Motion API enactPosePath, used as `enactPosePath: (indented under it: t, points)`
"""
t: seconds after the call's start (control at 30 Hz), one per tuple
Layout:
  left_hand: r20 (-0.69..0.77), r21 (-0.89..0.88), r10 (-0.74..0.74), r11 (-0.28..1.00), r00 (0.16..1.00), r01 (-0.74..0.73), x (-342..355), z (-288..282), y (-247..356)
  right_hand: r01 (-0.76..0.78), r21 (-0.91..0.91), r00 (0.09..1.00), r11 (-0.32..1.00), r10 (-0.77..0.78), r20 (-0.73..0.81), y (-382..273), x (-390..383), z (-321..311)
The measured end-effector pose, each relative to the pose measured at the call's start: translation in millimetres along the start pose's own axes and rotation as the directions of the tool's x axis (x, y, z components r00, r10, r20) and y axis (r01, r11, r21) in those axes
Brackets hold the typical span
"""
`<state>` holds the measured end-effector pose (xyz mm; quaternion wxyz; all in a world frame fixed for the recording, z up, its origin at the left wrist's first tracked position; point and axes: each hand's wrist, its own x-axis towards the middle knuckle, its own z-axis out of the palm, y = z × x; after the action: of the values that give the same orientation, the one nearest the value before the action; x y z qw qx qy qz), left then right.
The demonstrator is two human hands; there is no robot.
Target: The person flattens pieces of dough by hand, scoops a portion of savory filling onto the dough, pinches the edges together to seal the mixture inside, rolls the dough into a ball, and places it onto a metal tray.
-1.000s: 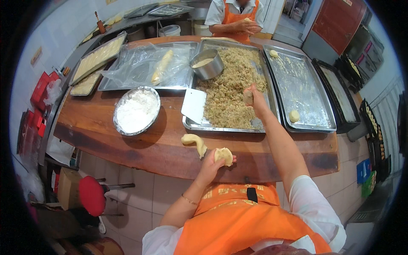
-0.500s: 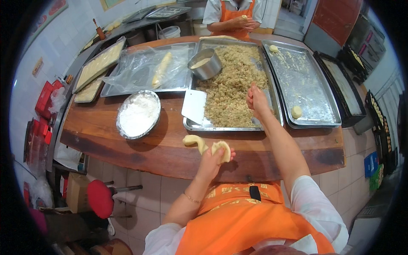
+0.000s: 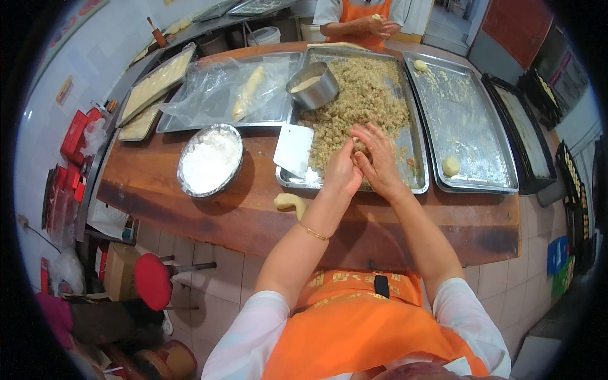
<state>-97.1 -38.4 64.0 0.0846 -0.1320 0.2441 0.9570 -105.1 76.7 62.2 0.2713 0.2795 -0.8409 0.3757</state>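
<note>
Over the near edge of the crumbly filling (image 3: 354, 88), my two hands are cupped together. A brown lump of filling (image 3: 360, 147) shows between them. My left hand (image 3: 341, 170) is closed below and beside the lump; the flattened dough piece it held is hidden now. My right hand (image 3: 381, 159) curves its fingers over the lump from the right. A curved strip of pale dough (image 3: 290, 202) lies on the wooden table, partly behind my left forearm. A white scraper (image 3: 294, 149) leans on the filling tray's left rim, and a metal pot (image 3: 313, 86) sits in the filling.
A bowl of white flour (image 3: 210, 161) stands left of the filling tray. Behind it, a tray holds a plastic-covered dough roll (image 3: 248, 94). On the right, a metal tray (image 3: 472, 120) carries two dough balls. Across the table (image 3: 190, 212), a person in an orange apron (image 3: 364, 25) handles dough.
My left hand has moved forward and right from the table edge to the filling tray. My right hand has come toward it, and the two now meet around the lump. The view has shifted slightly.
</note>
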Motion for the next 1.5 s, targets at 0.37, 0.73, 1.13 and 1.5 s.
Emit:
enactPosePath:
  t: [0.37,0.73,1.13,1.5]
  points:
    - [0.129,0.117,0.154,0.979,0.980,-0.169,-6,-18,-13,-0.176,0.260,0.984,0.949,0.178,0.019,-16,0,-12]
    - [0.008,0.242,0.286,0.929,0.958,-0.279,-5,-27,-11,-0.036,0.109,0.999,0.993,0.036,0.002,-26,-8,2]
    - [0.004,0.041,0.335,0.941,0.942,-0.335,-32,2,4,0.017,0.115,0.999,0.993,-0.013,-0.036,-51,-7,-6]
    - [-0.130,-0.089,0.172,0.979,0.977,-0.184,-11,-24,6,-0.214,0.319,0.968,0.923,0.156,0.198,-33,4,-9]
